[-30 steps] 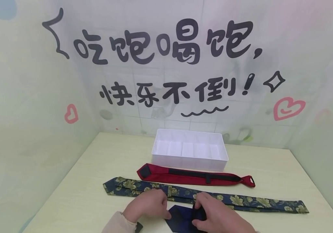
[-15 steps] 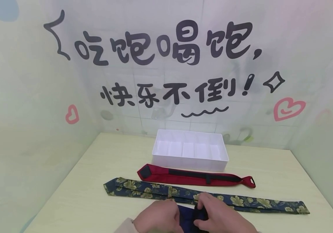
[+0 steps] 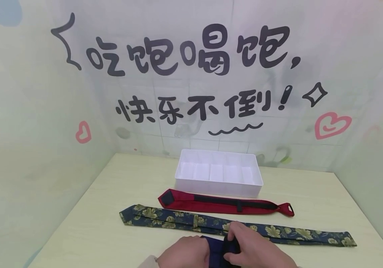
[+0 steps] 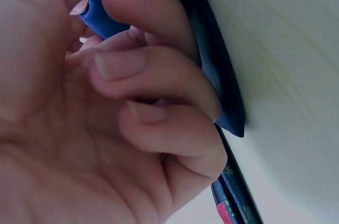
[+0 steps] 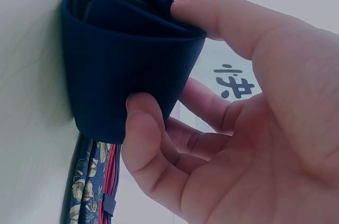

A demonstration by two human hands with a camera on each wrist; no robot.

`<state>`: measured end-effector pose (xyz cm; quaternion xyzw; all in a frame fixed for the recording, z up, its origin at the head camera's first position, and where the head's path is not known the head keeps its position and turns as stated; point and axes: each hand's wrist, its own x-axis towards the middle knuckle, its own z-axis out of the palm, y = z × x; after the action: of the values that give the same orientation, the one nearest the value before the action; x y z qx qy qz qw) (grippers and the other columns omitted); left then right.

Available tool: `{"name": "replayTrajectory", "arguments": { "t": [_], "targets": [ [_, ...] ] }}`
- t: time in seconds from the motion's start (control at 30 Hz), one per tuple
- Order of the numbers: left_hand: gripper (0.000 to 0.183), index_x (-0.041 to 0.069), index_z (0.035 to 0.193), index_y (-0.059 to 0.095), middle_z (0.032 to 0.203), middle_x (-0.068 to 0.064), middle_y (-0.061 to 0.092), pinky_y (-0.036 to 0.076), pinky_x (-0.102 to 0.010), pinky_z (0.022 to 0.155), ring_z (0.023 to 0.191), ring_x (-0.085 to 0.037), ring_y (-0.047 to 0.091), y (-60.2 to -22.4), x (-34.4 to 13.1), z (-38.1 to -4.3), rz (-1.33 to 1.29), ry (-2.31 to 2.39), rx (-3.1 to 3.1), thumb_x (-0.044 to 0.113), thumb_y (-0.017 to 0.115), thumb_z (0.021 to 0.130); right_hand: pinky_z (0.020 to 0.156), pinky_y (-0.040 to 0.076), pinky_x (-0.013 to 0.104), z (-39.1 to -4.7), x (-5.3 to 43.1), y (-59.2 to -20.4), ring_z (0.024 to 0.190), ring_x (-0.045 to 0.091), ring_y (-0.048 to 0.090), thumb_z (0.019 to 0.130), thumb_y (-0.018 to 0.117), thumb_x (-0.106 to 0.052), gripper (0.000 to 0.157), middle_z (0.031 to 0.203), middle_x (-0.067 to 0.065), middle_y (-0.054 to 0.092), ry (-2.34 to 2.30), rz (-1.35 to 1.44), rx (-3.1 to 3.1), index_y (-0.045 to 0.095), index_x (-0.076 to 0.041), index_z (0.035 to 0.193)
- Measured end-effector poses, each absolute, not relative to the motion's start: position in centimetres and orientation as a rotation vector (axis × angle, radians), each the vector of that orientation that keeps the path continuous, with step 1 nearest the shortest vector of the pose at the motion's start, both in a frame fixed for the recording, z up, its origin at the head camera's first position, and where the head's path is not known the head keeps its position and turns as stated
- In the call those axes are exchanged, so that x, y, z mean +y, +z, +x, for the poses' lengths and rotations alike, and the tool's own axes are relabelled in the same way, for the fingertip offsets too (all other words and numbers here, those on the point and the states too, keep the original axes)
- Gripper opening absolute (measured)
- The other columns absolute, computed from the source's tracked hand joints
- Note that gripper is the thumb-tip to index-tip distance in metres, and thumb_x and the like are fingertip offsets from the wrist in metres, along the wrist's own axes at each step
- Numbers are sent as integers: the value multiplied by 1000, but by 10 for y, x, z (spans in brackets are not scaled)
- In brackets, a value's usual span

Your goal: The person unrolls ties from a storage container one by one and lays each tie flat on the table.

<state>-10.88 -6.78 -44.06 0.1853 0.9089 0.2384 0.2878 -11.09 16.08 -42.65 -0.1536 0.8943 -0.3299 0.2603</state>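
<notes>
A dark navy necktie (image 3: 215, 247) lies low on the table, with its right part rolled up. My right hand (image 3: 258, 247) grips the roll; in the right wrist view the rolled layers (image 5: 132, 65) stand on edge between thumb and fingers. On the tie's left part is my left hand (image 3: 186, 252), hiding much of that end. The left wrist view shows its fingers (image 4: 153, 70) curled and the blue fabric (image 4: 103, 17) near the thumb and index finger, seemingly pinched, with the contact partly hidden.
Just beyond my hands lies a navy necktie with yellow flowers (image 3: 302, 232), stretched flat. Behind it is a red necktie (image 3: 184, 197), underside up. A white divided box (image 3: 218, 188) stands at the back, before a printed curtain (image 3: 137, 145).
My left hand has moved right onto the navy tie's pointed end, covering it. My right hand has stayed on the roll, almost unmoved.
</notes>
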Motion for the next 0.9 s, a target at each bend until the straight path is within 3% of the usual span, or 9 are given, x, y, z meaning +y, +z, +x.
{"name": "replayTrajectory", "arguments": {
  "t": [0.2, 0.37, 0.53, 0.9],
  "targets": [
    [24, 23, 62, 64, 57, 7, 56, 42, -29, 53, 54, -13, 52, -439, -73, -115, 514, 692, 2403, 19, 76, 83, 75, 50, 28, -110, 166, -425, 87, 3, 55, 90, 77, -37, 33, 105, -8, 59, -888, -561, 2424, 57, -24, 113],
    [21, 24, 72, 60, 63, 10, 54, 38, -25, 55, 56, -10, 48, -437, -76, -127, 610, 688, 2388, 19, 72, 89, 81, 54, 26, -111, 170, -425, 95, -1, 55, 91, 74, -43, 32, 116, -12, 57, -819, -659, 2446, 63, -33, 121],
    [19, 24, 79, 59, 68, 9, 55, 38, -26, 58, 58, -11, 47, -439, -77, -135, 566, 691, 2417, 22, 71, 93, 78, 51, 24, -109, 175, -423, 91, -1, 54, 91, 74, -41, 26, 111, -14, 55, -816, -655, 2426, 68, -36, 116],
    [21, 24, 75, 62, 68, 11, 58, 43, -27, 58, 59, -9, 52, -445, -80, -137, 532, 684, 2507, 23, 81, 83, 77, 50, 27, -107, 179, -425, 90, 4, 53, 85, 79, -48, 32, 106, -14, 55, -799, -586, 2435, 63, -35, 109]
  ]
}}
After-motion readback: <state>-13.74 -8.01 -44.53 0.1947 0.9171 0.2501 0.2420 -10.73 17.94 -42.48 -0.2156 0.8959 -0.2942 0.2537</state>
